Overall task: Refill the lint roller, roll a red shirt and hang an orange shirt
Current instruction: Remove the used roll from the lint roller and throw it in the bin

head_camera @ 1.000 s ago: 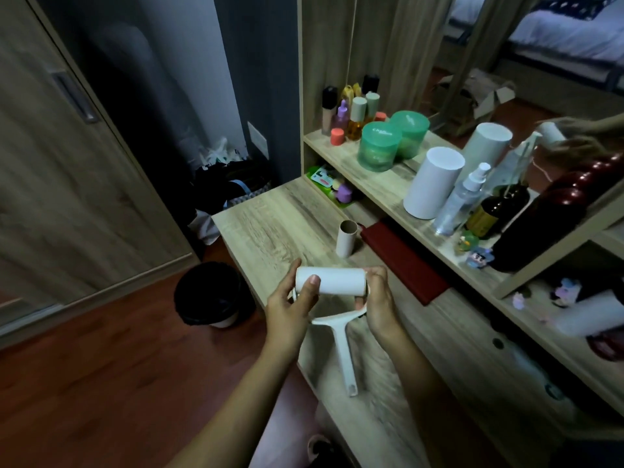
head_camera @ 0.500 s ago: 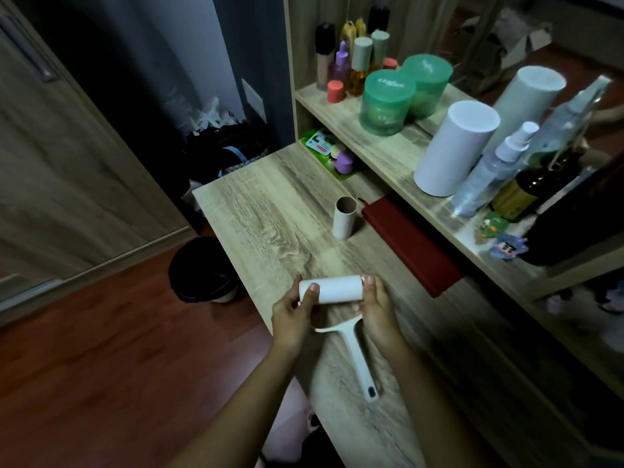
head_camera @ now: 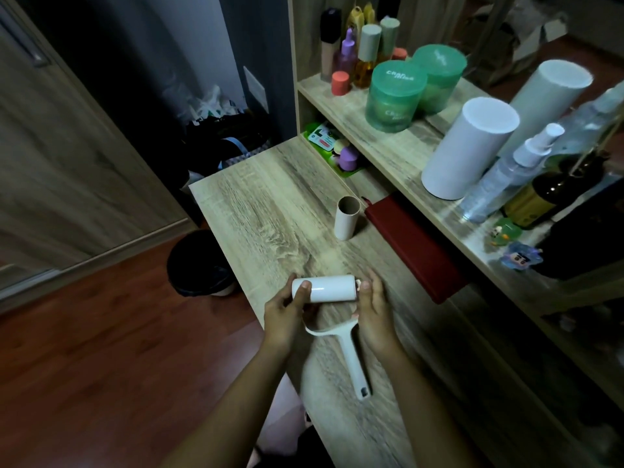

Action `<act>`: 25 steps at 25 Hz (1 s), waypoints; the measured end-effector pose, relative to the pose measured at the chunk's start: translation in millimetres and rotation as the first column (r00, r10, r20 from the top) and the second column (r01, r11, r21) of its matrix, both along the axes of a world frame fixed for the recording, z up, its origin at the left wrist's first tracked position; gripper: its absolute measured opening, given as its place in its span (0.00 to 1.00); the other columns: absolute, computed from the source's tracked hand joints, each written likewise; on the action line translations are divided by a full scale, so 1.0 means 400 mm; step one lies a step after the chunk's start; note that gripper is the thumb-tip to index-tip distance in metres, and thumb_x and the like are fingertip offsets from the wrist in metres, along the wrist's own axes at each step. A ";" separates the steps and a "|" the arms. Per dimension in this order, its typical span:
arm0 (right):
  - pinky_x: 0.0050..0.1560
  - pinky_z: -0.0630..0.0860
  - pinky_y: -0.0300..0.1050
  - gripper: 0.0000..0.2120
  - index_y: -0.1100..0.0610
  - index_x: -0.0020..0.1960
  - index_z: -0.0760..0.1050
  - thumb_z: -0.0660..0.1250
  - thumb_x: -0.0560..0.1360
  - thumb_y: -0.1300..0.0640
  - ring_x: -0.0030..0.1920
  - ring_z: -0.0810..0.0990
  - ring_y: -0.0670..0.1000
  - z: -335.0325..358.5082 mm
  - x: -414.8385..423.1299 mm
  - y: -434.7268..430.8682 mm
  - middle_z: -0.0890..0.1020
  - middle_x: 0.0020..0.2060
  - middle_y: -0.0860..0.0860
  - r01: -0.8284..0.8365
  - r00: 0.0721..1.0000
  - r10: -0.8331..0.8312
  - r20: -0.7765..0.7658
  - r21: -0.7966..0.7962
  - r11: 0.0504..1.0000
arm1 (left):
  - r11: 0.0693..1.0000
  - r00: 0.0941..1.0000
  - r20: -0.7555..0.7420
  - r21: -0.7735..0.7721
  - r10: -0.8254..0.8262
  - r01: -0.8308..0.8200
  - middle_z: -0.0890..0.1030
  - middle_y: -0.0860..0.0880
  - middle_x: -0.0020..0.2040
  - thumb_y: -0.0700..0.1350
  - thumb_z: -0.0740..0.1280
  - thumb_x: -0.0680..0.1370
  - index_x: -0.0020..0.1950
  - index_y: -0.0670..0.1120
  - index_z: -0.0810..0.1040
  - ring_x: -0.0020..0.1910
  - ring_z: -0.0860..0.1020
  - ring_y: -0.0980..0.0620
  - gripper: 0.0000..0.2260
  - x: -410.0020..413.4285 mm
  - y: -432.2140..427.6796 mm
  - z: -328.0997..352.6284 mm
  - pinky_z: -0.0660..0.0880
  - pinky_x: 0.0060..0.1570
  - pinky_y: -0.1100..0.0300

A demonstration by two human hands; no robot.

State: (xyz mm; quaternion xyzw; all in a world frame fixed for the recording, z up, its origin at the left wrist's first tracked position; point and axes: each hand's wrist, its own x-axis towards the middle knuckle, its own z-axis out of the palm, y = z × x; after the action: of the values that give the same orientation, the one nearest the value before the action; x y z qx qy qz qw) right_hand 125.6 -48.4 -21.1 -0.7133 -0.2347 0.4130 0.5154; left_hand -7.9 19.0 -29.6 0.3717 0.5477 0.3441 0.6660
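Observation:
Above the wooden desk (head_camera: 270, 211) I hold a white lint roller. Its fresh white roll (head_camera: 329, 288) lies sideways on the frame, and its white handle (head_camera: 354, 361) points toward me. My left hand (head_camera: 287, 314) grips the roll's left end, thumb on top. My right hand (head_camera: 373, 310) holds the right end of the roll and the frame there. An empty cardboard core (head_camera: 345, 218) stands upright on the desk beyond my hands. No red or orange shirt is in view.
A dark red book (head_camera: 415, 246) lies on the desk under the shelf (head_camera: 341, 96), which carries green jars (head_camera: 395, 96), a white cylinder (head_camera: 467, 153) and bottles. A black bin (head_camera: 199, 263) stands on the floor left of the desk.
The view has tilted down and moved closer to the desk. My hands still hold the roller the same way, with the roll sitting a little further onto the frame.

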 end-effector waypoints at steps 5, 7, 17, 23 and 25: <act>0.63 0.73 0.53 0.19 0.46 0.71 0.60 0.51 0.81 0.49 0.65 0.71 0.50 -0.024 -0.003 -0.010 0.68 0.70 0.50 -0.015 1.000 0.015 -0.017 -0.022 1.000 | 0.992 0.990 -0.052 0.004 0.130 -0.130 0.82 0.60 0.46 0.45 0.68 0.76 0.64 0.41 0.76 0.38 0.80 0.65 0.18 -0.009 0.011 0.003 0.76 0.36 0.70; 0.52 0.75 0.43 0.11 0.47 0.59 0.70 0.53 0.80 0.49 0.56 0.77 0.46 -0.025 -0.004 -0.011 0.78 0.59 0.47 -0.043 0.998 0.044 0.037 -0.026 0.999 | 0.987 0.987 -0.035 -0.011 0.159 -0.159 0.81 0.54 0.49 0.45 0.68 0.76 0.67 0.41 0.72 0.42 0.81 0.59 0.20 -0.022 0.018 0.010 0.77 0.37 0.68; 0.48 0.66 0.41 0.15 0.57 0.57 0.76 0.54 0.80 0.53 0.51 0.75 0.51 -0.031 0.001 -0.013 0.78 0.54 0.54 -0.015 0.841 0.109 0.530 -0.179 0.984 | 0.984 0.984 0.013 -0.015 0.178 -0.178 0.79 0.49 0.56 0.43 0.67 0.76 0.69 0.42 0.70 0.51 0.79 0.51 0.21 -0.035 -0.007 0.055 0.78 0.47 0.60; 0.45 0.64 0.24 0.12 0.61 0.55 0.78 0.59 0.78 0.60 0.49 0.79 0.52 0.052 0.045 0.010 0.82 0.50 0.57 0.215 0.821 -0.240 0.518 0.109 0.971 | 0.988 0.990 0.023 0.059 0.139 -0.140 0.76 0.55 0.60 0.43 0.66 0.77 0.67 0.41 0.72 0.54 0.78 0.56 0.19 -0.024 0.007 0.107 0.78 0.56 0.55; 0.51 0.70 0.31 0.12 0.54 0.59 0.77 0.60 0.78 0.56 0.55 0.79 0.48 0.089 0.060 0.033 0.81 0.55 0.51 0.017 0.955 -0.038 0.295 0.074 0.997 | 0.991 0.995 0.058 0.102 0.078 -0.084 0.74 0.59 0.63 0.44 0.66 0.77 0.64 0.44 0.75 0.55 0.77 0.60 0.16 -0.012 0.021 0.124 0.79 0.50 0.63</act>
State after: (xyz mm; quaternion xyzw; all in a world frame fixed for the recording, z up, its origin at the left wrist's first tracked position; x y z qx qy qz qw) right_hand 149.5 -35.3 14.4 -0.7515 -0.3139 0.2858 0.5051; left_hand -12.5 27.4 19.9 0.3740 0.5256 0.4086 0.6457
